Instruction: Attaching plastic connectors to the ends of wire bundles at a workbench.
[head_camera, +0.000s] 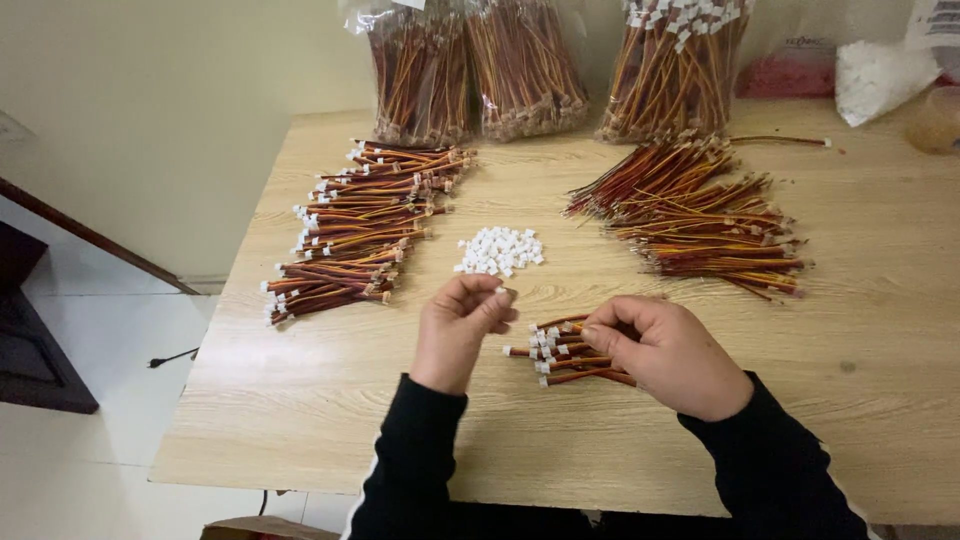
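We pinch a small white connector (503, 294) between the closed fingertips of our left hand (459, 330), just near of the loose connector pile (500, 250). Our right hand (668, 352) clamps a wire bundle (560, 350), its capped ends fanning left from the fingers (600, 335), over the wooden table (880, 330).

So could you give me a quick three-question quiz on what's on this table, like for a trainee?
1. True or false: the left hand pinches a small white connector.
2. Which lies nearest the right hand? A) the loose wire pile B) the small wire bundle C) the bagged wires
3. What sits in the middle of the table, just beyond the hands?

Key:
1. True.
2. B; the right hand rests on that bundle.
3. A little heap of white connectors, between the sorted wire rows and the loose pile.
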